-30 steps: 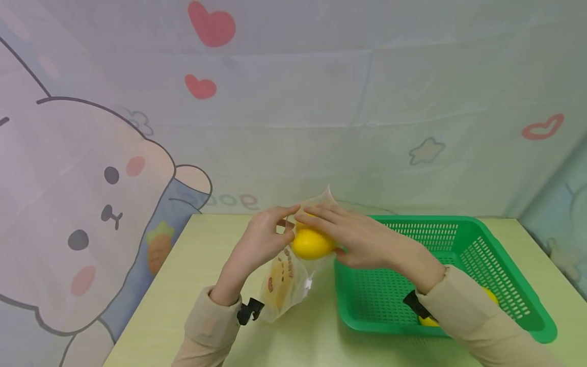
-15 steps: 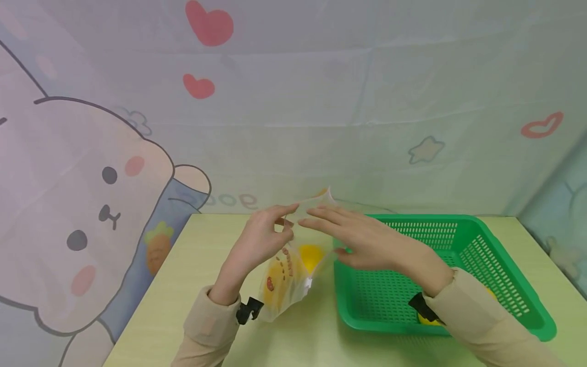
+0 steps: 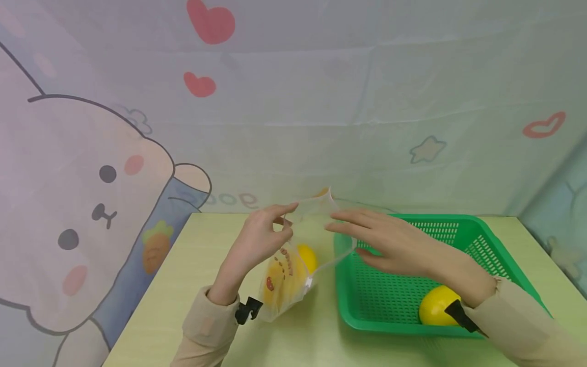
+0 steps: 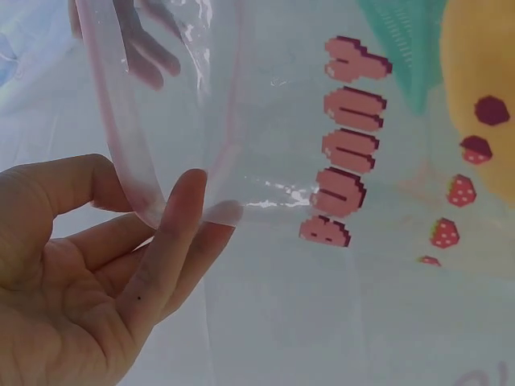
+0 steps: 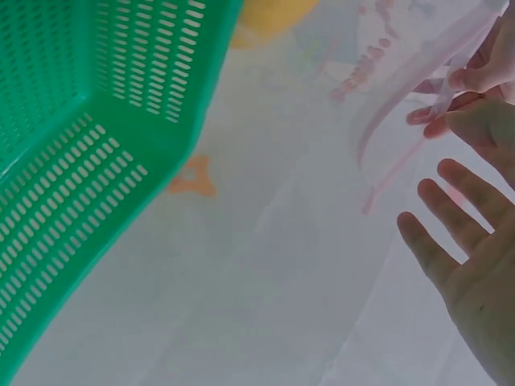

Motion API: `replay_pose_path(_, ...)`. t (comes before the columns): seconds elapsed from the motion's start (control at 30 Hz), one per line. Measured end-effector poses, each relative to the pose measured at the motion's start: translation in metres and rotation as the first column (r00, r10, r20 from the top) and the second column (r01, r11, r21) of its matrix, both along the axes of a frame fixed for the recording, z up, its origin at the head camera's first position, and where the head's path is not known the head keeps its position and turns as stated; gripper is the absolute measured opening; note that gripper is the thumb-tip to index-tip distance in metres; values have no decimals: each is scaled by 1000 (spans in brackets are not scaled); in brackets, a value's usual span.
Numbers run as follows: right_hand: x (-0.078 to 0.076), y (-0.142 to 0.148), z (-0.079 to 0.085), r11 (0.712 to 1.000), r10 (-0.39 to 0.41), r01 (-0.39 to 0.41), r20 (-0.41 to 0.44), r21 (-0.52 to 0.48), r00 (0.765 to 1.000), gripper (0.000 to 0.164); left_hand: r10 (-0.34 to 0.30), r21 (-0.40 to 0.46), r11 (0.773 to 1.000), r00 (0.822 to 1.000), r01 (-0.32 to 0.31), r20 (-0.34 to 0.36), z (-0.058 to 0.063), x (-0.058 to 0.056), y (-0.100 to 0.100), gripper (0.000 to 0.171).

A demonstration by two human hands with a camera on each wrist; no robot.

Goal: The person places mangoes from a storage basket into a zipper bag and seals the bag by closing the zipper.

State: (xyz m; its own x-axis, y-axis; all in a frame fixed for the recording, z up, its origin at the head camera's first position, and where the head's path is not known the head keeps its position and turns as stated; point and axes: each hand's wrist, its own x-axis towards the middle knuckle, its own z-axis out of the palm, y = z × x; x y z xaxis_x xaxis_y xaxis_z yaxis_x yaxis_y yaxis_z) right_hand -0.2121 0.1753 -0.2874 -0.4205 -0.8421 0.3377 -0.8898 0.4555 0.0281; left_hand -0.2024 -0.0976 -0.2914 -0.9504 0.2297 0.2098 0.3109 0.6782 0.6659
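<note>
My left hand (image 3: 261, 234) pinches the rim of a clear zip bag (image 4: 269, 137) between thumb and fingers. The bag's mouth gapes upward, and "BUNNY" lettering (image 4: 346, 141) with small strawberries is printed on its side. Inside, low down, lies a yellow lemon (image 3: 307, 258), partly seen through the printed film. To the right of the mouth, my right hand (image 3: 390, 242) holds nothing. Its fingers (image 5: 451, 209) are extended and spread, and they overlap the bag's far edge in the head view.
A green plastic basket (image 3: 371, 325) with slotted walls stands right of the bag, beneath my right forearm. Another lemon (image 3: 435, 306) lies in its front part, partly covered by the wrist strap. Behind the pale table (image 3: 183, 285) hangs a printed cloth (image 3: 293, 102).
The right hand has let go of a lemon, which dropped into the bag, and then moved right toward the basket. The left hand keeps its place on the rim. More of the basket's lemon shows.
</note>
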Motion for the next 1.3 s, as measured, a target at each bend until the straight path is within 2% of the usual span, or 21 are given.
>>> replay_pose_path(0.2,0,15,-5,999,33,-34,-56,-18,998,69,4,-2,1000,1000,-4,-30,0,2,0,50)
replay_pose_path(0.3,1,24,-7,999,41,-42,-60,-24,997,49,7,0,1000,1000,-7,-22,0,2,-1,50)
replay_pose_path(0.37,2,29,-8,999,34,-35,-58,-22,998,44,10,0,1000,1000,-10,-18,0,2,-1,50)
replay_pose_path(0.47,3,37,-10,1000,17,-18,-58,-14,998,47,12,3,1000,1000,-12,-15,0,2,-1,49)
replay_pose_path(0.57,4,43,-13,1000,6,-7,-66,-11,998,65,10,9,1000,1000,-10,-21,-1,2,-1,49)
replay_pose_path(0.67,4,50,-17,1000,7,-8,-84,-15,996,50,6,15,1000,1000,-5,-24,-1,3,-1,49)
replay_pose_path(0.8,5,59,-22,1000,-1,0,-97,-2,995,41,5,19,1000,1000,-5,-20,-1,3,-1,48)
replay_pose_path(0.93,7,68,-27,999,-24,26,-94,23,995,40,5,21,1000,1000,-4,-23,-1,3,-1,48)
replay_pose_path(1.3,11,94,-51,997,-31,38,-104,67,994,51,9,23,1000,1000,-9,-12,-3,4,-1,48)
